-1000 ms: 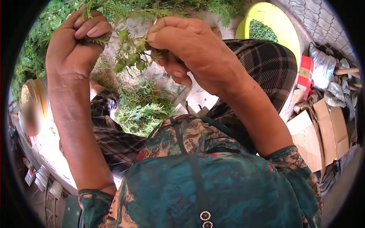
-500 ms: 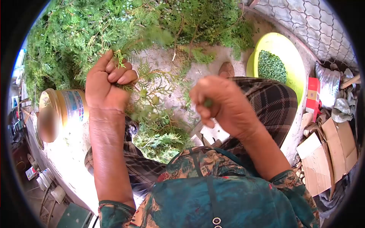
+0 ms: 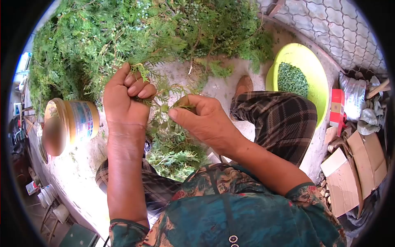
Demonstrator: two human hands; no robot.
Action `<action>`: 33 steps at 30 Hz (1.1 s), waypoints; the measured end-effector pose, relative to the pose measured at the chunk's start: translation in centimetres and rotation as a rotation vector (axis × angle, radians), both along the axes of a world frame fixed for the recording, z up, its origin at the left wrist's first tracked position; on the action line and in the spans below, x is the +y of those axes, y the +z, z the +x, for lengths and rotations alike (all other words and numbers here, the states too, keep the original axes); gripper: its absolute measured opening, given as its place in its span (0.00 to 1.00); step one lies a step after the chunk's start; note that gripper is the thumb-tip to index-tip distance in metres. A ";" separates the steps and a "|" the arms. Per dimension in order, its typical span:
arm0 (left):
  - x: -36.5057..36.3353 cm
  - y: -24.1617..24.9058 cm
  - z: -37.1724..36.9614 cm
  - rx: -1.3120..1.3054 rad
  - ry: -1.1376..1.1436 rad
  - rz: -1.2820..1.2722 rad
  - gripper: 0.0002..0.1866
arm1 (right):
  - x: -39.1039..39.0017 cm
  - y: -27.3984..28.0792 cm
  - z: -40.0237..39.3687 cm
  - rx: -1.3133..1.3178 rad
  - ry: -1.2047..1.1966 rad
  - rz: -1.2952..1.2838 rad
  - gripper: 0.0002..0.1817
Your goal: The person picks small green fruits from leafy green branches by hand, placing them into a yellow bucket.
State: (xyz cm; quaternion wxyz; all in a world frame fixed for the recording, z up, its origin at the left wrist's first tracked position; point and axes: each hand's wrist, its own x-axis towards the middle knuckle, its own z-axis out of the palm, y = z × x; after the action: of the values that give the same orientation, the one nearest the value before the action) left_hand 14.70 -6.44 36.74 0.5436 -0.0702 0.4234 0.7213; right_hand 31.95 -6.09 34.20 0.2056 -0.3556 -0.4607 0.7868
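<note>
My left hand (image 3: 131, 92) is closed around the stem of a leafy cypress sprig (image 3: 158, 53), whose flat green fronds stick out above and to the right of the fingers. My right hand (image 3: 205, 119) reaches in from the right, thumb and fingers pinched together at the sprig's lower twigs. A round green cone (image 3: 164, 108) shows just beyond the right thumb tip. What lies between those fingers is mostly hidden, but something green shows there. Below the hands, cut cypress pieces (image 3: 175, 158) lie between the legs.
A large heap of cypress branches (image 3: 103, 41) covers the ground ahead. At the right, a yellow-green basin (image 3: 319, 78) holds many small green cones (image 3: 292, 78). A yellowish bucket (image 3: 86, 119) lies at the left. Flattened cardboard (image 3: 366, 160) and a red box (image 3: 337, 107) stand at the right.
My right hand has moved left from above the knee, where it held something green, to the sprig. My left hand has shifted slightly right and down, still gripping the sprig.
</note>
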 end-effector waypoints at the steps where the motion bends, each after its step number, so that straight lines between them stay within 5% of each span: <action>1: 0.0 0.2 -0.1 0.014 0.023 -0.001 0.11 | 0.1 0.3 0.1 -0.060 0.015 0.025 0.12; 3: -0.1 0.0 -1.9 0.047 0.075 0.013 0.11 | 0.3 0.5 0.9 -0.116 0.031 0.054 0.11; 5: 0.0 0.1 -3.9 -0.001 0.092 0.112 0.10 | 0.3 0.6 2.5 -0.023 -0.093 -0.322 0.09; 10: 0.2 0.5 -0.9 0.042 0.100 0.012 0.11 | 0.6 1.8 2.1 0.187 -0.062 -0.269 0.08; 13: 0.3 0.0 -0.4 0.033 0.028 0.026 0.11 | 0.4 1.2 -0.2 -0.009 -0.127 0.587 0.09; 19: 0.3 -0.4 -0.3 0.029 0.035 0.028 0.11 | 1.4 0.5 -1.8 -0.260 -0.025 1.117 0.10; 23: 0.4 -0.3 -0.9 0.025 0.064 0.016 0.12 | 1.6 0.2 -2.0 -0.305 -0.023 1.130 0.08; 25: 0.4 -0.4 -1.8 0.047 0.122 -0.018 0.15 | 1.6 0.8 -1.6 0.072 -0.153 0.643 0.04; 26: 0.3 -0.3 -2.2 0.047 0.126 -0.021 0.15 | 1.8 1.5 -0.9 0.073 -0.149 0.640 0.04; 28: 0.4 0.0 -2.6 -0.056 0.158 0.014 0.16 | 2.2 2.8 1.0 0.391 -0.098 -0.373 0.04; 33: 0.5 -0.1 -1.8 -0.042 0.164 -0.003 0.16 | 0.7 0.9 1.6 0.206 0.082 -0.406 0.15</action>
State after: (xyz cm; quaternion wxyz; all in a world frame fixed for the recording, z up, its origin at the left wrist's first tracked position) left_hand 12.93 -5.93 36.62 0.4915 -0.1204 0.4057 0.7611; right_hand 33.57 -5.36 35.05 0.1437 -0.2882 -0.2837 0.9032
